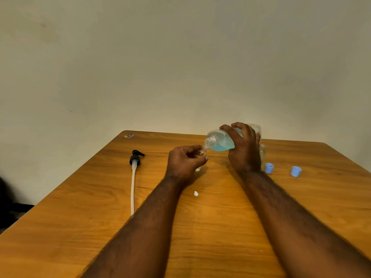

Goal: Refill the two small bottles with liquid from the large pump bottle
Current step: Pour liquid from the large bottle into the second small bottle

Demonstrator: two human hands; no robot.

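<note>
Lying leftmost on the table [200, 233] is the pump [135, 159]. The left hand [185, 163] pinches a small bottle [201, 153] under the tilted large bottle's [220, 141] mouth; the right hand [245, 150] grips the large bottle. Rightward: second bottle [262, 151], two caps [269, 168].

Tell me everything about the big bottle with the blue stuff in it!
The large bottle is clear plastic, partly filled with pale blue liquid pooled along its lower side. Its pump is off, so the threaded neck is open. It is tipped almost sideways above the wooden table, mouth pointing left and down, right at the mouth of a small bottle. The right hand grips its body from above.
</note>
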